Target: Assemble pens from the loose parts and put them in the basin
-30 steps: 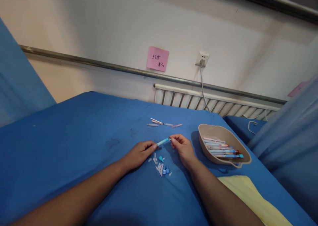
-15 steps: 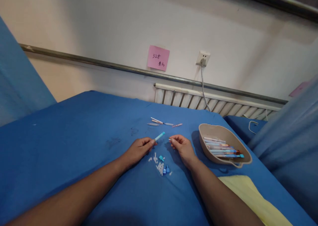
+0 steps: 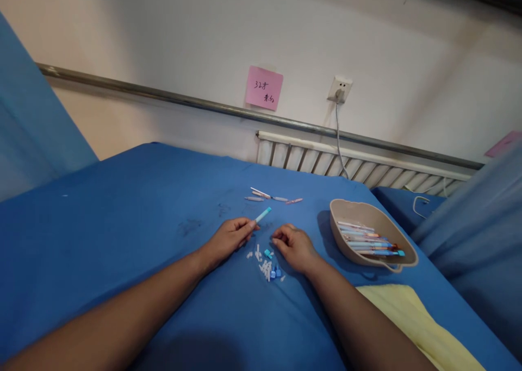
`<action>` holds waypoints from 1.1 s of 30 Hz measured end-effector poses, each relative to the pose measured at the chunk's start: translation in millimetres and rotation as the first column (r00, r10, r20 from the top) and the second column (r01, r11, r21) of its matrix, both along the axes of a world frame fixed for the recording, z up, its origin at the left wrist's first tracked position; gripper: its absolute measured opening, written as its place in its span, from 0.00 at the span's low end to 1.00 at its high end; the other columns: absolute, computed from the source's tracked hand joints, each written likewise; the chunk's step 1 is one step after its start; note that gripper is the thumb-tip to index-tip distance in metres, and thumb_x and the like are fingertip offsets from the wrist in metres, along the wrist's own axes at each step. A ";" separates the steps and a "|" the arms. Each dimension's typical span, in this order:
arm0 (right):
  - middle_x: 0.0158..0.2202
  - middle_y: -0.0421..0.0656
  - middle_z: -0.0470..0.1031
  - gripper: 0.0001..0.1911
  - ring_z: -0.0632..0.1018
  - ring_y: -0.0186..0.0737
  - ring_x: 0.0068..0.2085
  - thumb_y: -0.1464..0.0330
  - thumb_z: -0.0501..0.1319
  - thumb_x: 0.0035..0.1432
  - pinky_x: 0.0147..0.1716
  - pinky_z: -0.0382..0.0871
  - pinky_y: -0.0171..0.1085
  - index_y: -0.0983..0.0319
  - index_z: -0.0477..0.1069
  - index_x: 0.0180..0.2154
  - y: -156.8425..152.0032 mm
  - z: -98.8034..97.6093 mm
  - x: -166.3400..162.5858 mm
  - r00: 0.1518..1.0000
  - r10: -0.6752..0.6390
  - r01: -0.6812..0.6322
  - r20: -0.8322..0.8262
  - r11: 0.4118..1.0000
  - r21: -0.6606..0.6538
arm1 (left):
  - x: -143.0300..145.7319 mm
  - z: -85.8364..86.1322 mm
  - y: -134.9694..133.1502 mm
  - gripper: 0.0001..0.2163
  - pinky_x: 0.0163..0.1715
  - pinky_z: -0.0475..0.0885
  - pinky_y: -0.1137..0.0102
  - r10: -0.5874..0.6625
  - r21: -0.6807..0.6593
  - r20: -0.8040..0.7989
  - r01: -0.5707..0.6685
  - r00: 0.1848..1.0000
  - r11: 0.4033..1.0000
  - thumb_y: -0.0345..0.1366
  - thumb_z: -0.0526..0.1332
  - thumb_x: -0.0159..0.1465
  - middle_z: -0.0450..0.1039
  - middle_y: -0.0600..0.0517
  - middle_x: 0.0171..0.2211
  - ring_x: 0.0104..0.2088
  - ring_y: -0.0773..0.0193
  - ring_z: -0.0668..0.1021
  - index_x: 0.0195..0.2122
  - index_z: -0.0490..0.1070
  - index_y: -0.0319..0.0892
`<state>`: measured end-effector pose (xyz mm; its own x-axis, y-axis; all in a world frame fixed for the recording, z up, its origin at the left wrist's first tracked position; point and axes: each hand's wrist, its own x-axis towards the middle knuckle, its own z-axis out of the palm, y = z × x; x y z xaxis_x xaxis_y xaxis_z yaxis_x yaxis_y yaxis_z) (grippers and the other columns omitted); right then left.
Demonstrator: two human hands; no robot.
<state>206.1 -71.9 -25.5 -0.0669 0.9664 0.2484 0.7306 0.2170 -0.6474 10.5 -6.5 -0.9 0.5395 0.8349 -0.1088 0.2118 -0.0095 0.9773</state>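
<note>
My left hand [image 3: 231,236] is closed around a teal pen barrel [image 3: 263,215], which points up and to the right out of its fingers. To the right, my right hand [image 3: 297,247] has its fingers curled together, low over the bed; whether a small piece is between them is hidden. Just below the hands lies a pile of small white plastic pieces [image 3: 266,269]. Two dark blue caps [image 3: 275,273] sit at the pile's lower right, and a teal cap [image 3: 267,254] is at its top. Beyond the hands, several slim pen parts [image 3: 261,195] lie in a loose row.
A beige basket [image 3: 340,210] with several pens [image 3: 369,241] stands on the blue sheet [image 3: 101,240] at the right. A folded yellow cloth [image 3: 391,300] lies by my right forearm. Behind the bed are a radiator [image 3: 302,156], a wall rail and a socket with a cord [image 3: 340,91].
My right hand has moved down toward the white pieces, and the small white piece that showed at its fingertips is out of sight. My left hand keeps holding the pen barrel.
</note>
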 end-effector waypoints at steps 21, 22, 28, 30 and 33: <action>0.38 0.44 0.72 0.06 0.70 0.40 0.42 0.73 0.56 0.58 0.43 0.59 0.38 0.61 0.70 0.38 -12.8 20.1 -19.5 0.913 0.123 -0.136 0.388 0.991 0.005 | 0.4 0.2 -1.4 0.22 0.17 0.53 0.76 -0.025 0.040 -0.007 0.026 1.000 0.999 0.54 0.56 0.57 0.60 0.59 0.17 0.17 0.73 0.60 0.35 0.71 0.36; 0.39 0.44 0.72 0.07 0.70 0.41 0.42 0.73 0.57 0.58 0.43 0.58 0.38 0.61 0.70 0.39 -13.4 21.0 -20.2 0.909 0.125 -0.143 0.399 0.990 0.016 | 0.3 -0.5 -1.0 0.22 0.17 0.53 0.76 -0.026 0.041 -0.007 0.026 1.000 0.999 0.54 0.56 0.57 0.60 0.59 0.17 0.17 0.73 0.60 0.35 0.71 0.36; 0.39 0.43 0.73 0.11 0.69 0.41 0.42 0.72 0.54 0.61 0.42 0.58 0.39 0.57 0.70 0.43 -13.1 22.8 -25.3 0.860 0.209 -0.256 0.466 0.966 0.039 | -0.3 -4.4 1.2 0.23 0.17 0.54 0.76 -0.037 0.052 0.002 0.037 0.999 0.998 0.55 0.56 0.57 0.60 0.59 0.17 0.17 0.72 0.59 0.35 0.71 0.37; 0.38 0.43 0.74 0.11 0.70 0.42 0.41 0.72 0.53 0.62 0.41 0.58 0.39 0.57 0.70 0.43 -11.0 21.2 -25.5 0.843 0.190 -0.239 0.503 0.970 0.034 | -0.6 -4.3 1.5 0.23 0.17 0.54 0.76 -0.043 0.057 -0.006 0.043 0.999 0.997 0.55 0.55 0.57 0.60 0.59 0.17 0.17 0.72 0.59 0.35 0.71 0.37; 0.38 0.46 0.73 0.11 0.70 0.43 0.41 0.70 0.52 0.63 0.41 0.59 0.40 0.59 0.70 0.44 -8.0 18.7 -23.0 0.824 0.154 -0.200 0.544 0.979 0.026 | -1.0 -2.7 1.3 0.24 0.17 0.53 0.75 -0.047 0.053 -0.025 0.048 0.999 0.997 0.56 0.55 0.57 0.60 0.59 0.17 0.17 0.72 0.59 0.35 0.71 0.37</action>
<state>183.1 -79.9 -6.8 -0.3803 0.9036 0.1973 0.9015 0.4099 -0.1392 9.4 -5.2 -3.7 0.5763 0.8135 -0.0778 0.2327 -0.0721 0.9699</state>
